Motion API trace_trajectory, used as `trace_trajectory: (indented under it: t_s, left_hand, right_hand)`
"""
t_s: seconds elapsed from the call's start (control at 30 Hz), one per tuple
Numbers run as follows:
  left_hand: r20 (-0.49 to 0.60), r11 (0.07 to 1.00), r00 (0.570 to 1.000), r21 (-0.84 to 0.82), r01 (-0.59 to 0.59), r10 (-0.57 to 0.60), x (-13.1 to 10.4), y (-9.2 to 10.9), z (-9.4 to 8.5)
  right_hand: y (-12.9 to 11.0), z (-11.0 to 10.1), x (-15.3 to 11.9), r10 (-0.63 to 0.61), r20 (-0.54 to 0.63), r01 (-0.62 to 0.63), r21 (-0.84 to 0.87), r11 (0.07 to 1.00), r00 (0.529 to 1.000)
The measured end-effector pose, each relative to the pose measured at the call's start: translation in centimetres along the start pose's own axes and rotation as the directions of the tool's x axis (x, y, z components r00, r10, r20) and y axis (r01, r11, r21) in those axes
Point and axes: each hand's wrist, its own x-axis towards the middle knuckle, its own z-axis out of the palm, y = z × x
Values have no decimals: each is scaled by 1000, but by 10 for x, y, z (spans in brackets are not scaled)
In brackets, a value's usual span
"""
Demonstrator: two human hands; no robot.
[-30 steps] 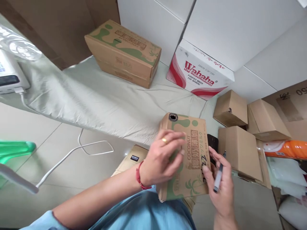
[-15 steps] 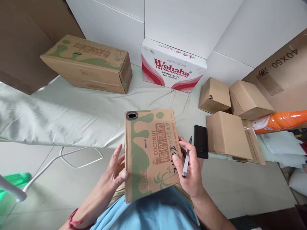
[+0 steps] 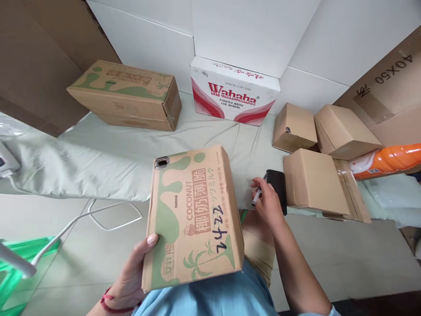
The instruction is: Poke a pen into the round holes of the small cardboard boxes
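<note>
My left hand [image 3: 133, 261] grips a brown cardboard box [image 3: 184, 210] by its lower left edge, thumb on the printed face and fingers hidden beneath. Green drips, coconut lettering, a dark-rimmed hole at the upper left and a handwritten "2422" mark that face. The box is tilted above my lap, over the near edge of the covered table [image 3: 125, 162]. Off to its right, my right hand [image 3: 268, 199] is closed around a pen [image 3: 256, 197], close beside a black phone [image 3: 276, 188] lying on the cloth.
Along the wall stand another coconut carton [image 3: 125, 96] and a white and red Wahaha box [image 3: 233, 92]. Plain brown boxes [image 3: 314, 182] cluster at the right, near an orange plastic packet [image 3: 388, 161]. A white metal frame [image 3: 66, 224] and green plastic item [image 3: 29, 259] are at lower left.
My right hand has let go of the box and moved right to the phone, still holding the pen. My left hand has taken hold of the box, which has shifted left and tilted.
</note>
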Motion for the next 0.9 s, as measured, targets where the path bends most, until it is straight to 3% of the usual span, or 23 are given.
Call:
trace_trajectory:
  t_s: [0.13,0.23,0.27,0.33,0.4,0.5,0.57,0.67,0.77,0.9]
  left_hand:
    - [-62,999,997,-3,-53,53,-10,4,1]
    - [-119,987,980,51,-152,157,-12,3,20]
    - [-128,978,971,81,-195,204,-12,2,28]
    - [-120,943,943,162,-291,312,-9,1,44]
    - [-75,881,904,271,-388,421,-4,0,56]
    - [91,732,845,455,-507,528,6,3,67]
    - [224,636,819,534,-557,529,13,6,72]
    - [341,555,814,603,-573,469,20,9,86]
    - [390,520,824,642,-564,411,22,10,108]
    - [478,515,800,613,-599,363,23,8,137]
  right_hand:
    - [-4,8,8,-12,65,14,-38,999,998]
    - [-15,4,-7,84,58,-95,227,969,995]
    - [-19,2,-16,110,105,-142,386,912,988]
    - [-27,-5,-39,81,270,-248,673,697,959]
    - [-34,-11,-63,-12,390,-330,795,508,921]
    - [-39,-19,-91,-92,458,-380,819,429,884]
    - [-39,-22,-102,-121,493,-412,818,400,861]
    - [-35,-20,-114,-59,446,-406,855,322,893]
    - [-32,-13,-120,125,293,-314,925,215,948]
    - [-33,-22,-112,389,98,-189,961,202,916]
